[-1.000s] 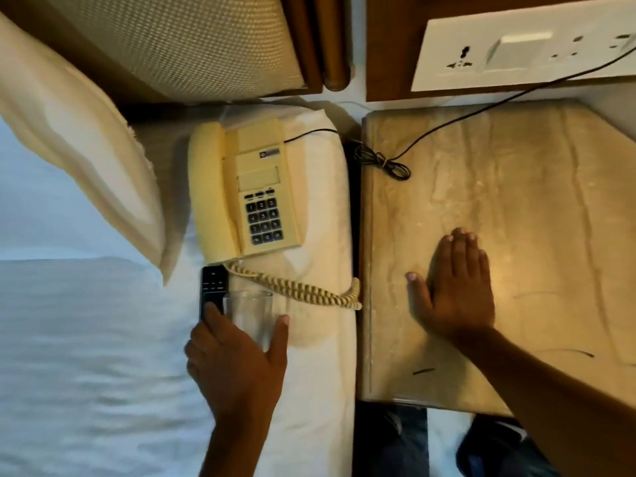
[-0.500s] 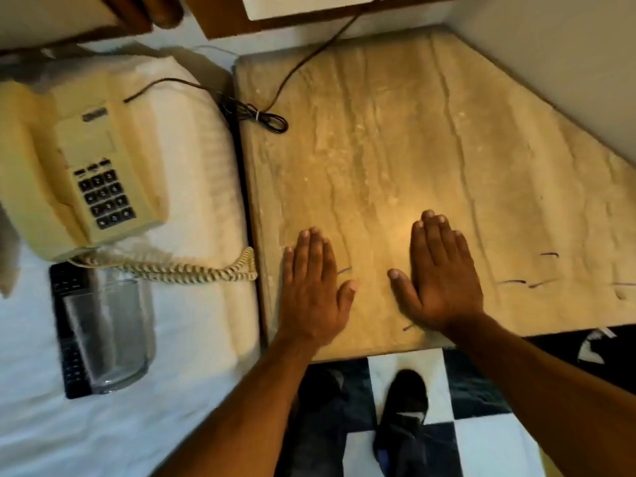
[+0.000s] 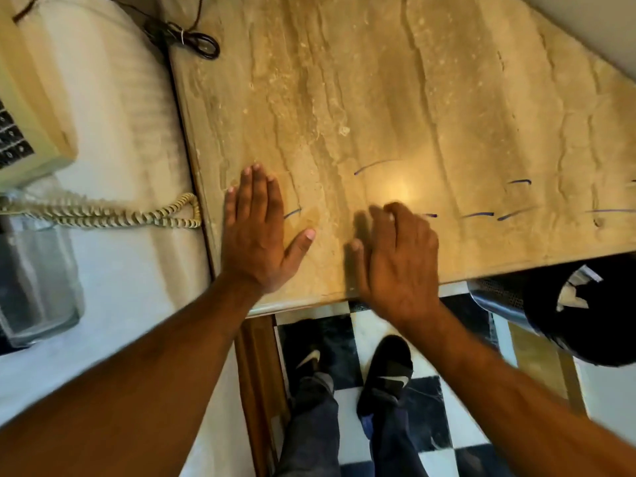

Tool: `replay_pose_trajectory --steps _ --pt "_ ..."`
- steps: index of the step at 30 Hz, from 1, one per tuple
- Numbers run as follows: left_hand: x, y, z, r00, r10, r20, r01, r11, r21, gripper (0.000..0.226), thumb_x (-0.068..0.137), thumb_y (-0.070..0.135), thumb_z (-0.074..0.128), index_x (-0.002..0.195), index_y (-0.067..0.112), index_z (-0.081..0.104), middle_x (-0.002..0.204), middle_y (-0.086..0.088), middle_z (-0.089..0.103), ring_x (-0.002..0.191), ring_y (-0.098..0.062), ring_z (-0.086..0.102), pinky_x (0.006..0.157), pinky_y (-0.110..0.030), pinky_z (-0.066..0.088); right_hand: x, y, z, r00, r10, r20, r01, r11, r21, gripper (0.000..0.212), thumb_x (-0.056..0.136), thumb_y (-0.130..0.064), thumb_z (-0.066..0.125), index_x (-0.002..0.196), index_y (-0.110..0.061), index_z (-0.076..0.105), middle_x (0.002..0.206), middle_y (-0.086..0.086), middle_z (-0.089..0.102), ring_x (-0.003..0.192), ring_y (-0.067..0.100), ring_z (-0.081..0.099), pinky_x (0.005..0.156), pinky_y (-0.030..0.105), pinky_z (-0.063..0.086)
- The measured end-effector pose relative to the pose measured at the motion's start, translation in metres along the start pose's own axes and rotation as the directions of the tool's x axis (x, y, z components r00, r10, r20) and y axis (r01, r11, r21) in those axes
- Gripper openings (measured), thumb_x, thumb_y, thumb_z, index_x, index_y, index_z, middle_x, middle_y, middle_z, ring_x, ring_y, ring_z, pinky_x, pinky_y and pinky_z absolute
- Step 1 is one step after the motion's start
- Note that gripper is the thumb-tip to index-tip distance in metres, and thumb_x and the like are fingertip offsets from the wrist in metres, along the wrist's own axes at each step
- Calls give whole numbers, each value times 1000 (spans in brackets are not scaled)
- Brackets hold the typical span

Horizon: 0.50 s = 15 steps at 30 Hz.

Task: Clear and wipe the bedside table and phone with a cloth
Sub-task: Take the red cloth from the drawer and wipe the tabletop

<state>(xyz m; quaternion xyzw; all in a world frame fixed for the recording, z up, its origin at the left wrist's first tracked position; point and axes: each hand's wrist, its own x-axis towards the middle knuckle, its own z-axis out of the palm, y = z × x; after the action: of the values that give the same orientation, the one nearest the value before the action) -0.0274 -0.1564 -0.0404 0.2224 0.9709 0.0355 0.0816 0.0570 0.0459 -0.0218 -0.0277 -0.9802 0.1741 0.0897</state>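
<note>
The bedside table [image 3: 395,98] has a bare beige marble top with a few dark pen marks. My left hand [image 3: 256,235] lies flat on its near left part, fingers together and thumb out, holding nothing. My right hand [image 3: 395,256] hovers at the near edge, blurred, fingers curled a little and holding nothing. The cream phone [image 3: 24,108] sits on the white bed at the left edge, its coiled cord [image 3: 113,213] trailing toward the table. No cloth is in view.
A clear drinking glass [image 3: 32,277] stands on the bed below the phone. A black cable bundle [image 3: 189,39] lies at the table's far left corner. A black bin [image 3: 581,315] stands on the checkered floor at right, near my shoes [image 3: 385,370].
My left hand let go of the glass on the bed and came to rest flat on the table. My right hand slid back to the near edge and curled. The view tilted down.
</note>
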Motion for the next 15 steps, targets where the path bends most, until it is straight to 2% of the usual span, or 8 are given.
replay_pose_trajectory --steps 2,3,4,6,7,9,13,15 --pt "1 -1 -2 1000 -6 -13 6 1000 -11 92 96 66 23 155 -5 18 164 -28 13 154 -42 7 124 -57 7 -50 -17 -5 993 -12 121 7 999 42 21 95 -28 54 100 -9 62 94 13 59 78 30 51 64 37 33" --pt "1 0 -3 1000 -9 -17 9 1000 -19 92 96 66 22 155 -4 18 165 -28 12 154 -41 7 124 -57 6 -74 -24 -5 967 23 255 -28 1000 14 20 94 -29 54 92 -11 64 86 10 60 73 29 54 60 35 35" --pt "0 2 -4 1000 -7 -15 7 1000 -25 92 96 66 22 155 -4 18 165 -27 12 155 -41 7 124 -56 6 -96 -28 -3 900 97 426 -88 995 -40 23 93 -31 54 91 -11 66 85 10 63 75 29 59 58 35 41" --pt "-1 2 -6 1000 -18 -13 17 999 -46 91 96 65 21 156 -3 16 166 -26 11 155 -40 6 124 -55 5 -118 -30 2 682 241 690 -155 970 -185 35 94 -33 52 118 -10 62 111 15 64 99 32 61 74 40 51" --pt "-2 1 -7 1000 -22 -13 21 998 -58 91 96 65 22 156 -3 16 166 -26 10 155 -39 6 124 -55 5 -119 -26 7 615 272 740 -152 962 -227 46 95 -36 51 136 -14 50 128 17 54 112 33 54 86 43 50" --pt "-2 1 -6 1000 -20 -21 19 998 -68 90 96 64 24 156 -2 15 166 -25 10 155 -39 6 124 -55 5 -106 -14 19 576 285 766 -125 957 -261 62 94 -38 52 150 -23 31 140 20 40 123 36 45 97 44 44" --pt "-2 1 -5 1000 -23 -17 21 997 -70 89 96 62 26 156 -2 13 166 -25 9 155 -39 5 124 -54 4 -70 1 45 523 247 815 -61 965 -254 34 98 -36 47 126 -19 58 130 12 61 118 33 56 93 39 48" --pt "-1 1 -6 1000 -26 -12 25 997 -72 88 96 62 27 156 -2 13 166 -25 9 155 -38 5 124 -54 4 -67 5 47 521 231 822 -6 964 -266 27 97 -29 49 117 -18 63 122 9 66 112 31 62 88 37 51"
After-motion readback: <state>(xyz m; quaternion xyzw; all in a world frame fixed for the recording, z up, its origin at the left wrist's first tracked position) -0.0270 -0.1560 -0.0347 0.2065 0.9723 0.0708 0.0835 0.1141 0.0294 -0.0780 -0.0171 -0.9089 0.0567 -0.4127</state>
